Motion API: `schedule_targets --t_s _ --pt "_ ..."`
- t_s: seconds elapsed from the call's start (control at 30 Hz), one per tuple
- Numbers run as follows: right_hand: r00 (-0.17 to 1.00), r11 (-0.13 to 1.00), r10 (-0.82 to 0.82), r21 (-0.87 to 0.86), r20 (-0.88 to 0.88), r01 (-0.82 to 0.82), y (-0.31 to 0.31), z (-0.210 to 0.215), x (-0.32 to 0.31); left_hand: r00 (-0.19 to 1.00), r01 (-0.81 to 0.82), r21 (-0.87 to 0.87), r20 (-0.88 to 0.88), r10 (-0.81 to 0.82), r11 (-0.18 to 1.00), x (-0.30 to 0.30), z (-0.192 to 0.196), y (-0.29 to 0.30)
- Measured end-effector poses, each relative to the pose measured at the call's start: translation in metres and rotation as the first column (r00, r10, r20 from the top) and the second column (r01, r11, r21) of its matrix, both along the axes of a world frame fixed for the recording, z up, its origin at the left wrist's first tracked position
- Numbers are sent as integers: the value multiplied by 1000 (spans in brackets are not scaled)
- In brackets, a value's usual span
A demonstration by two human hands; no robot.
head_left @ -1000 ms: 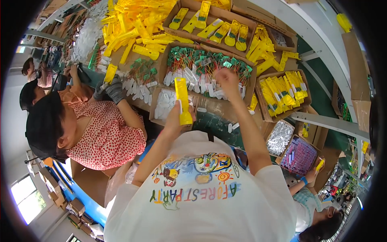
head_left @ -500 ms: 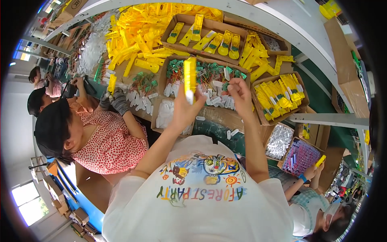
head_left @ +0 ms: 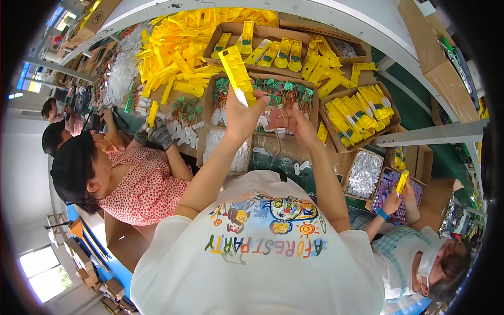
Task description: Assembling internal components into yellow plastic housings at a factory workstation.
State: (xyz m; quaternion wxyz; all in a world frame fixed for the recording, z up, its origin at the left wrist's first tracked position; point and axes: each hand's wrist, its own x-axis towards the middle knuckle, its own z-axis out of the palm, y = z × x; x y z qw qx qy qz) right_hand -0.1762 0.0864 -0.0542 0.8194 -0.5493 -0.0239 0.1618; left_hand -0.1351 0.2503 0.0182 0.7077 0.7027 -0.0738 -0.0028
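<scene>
My left hand (head_left: 244, 118) is closed around a long yellow plastic housing (head_left: 236, 68), tilted so its hollow ribbed side shows; a white piece sits at its lower end. Close by on the right, my right hand (head_left: 299, 128) has its fingers drawn together on thin reddish wires (head_left: 278, 140), part of which hang below it; whatever the wires end in is hard to make out. Both hands are over a cardboard box (head_left: 313, 113) of green circuit boards (head_left: 302, 90) with wires and white parts.
Behind is a box (head_left: 302, 37) of part-filled yellow housings, beside a heap of loose yellow housings (head_left: 178, 44). A box of yellow units (head_left: 359, 115) stands right, under a metal post (head_left: 436, 134). White covers (head_left: 215, 144) lie left. Co-workers sit on both sides, one in gloves (head_left: 160, 135).
The yellow housing has turned from upright to leaning left, its hollow side showing. My right hand has come down and left from the box toward my left hand, with wires trailing.
</scene>
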Motion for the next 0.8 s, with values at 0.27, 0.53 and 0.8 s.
schedule_targets --t_s 0.27,0.53,0.8 --pt "996 986 94 -135 -10 -94 3 -4 16 985 -169 -88 -34 167 982 22 -8 17" --pt "997 981 22 -192 75 -7 14 -18 16 950 -313 -120 -42 310 942 33 -13 35" --pt "997 988 -20 -157 -74 8 9 -34 23 932 -363 -181 -84 353 914 36 -8 37"
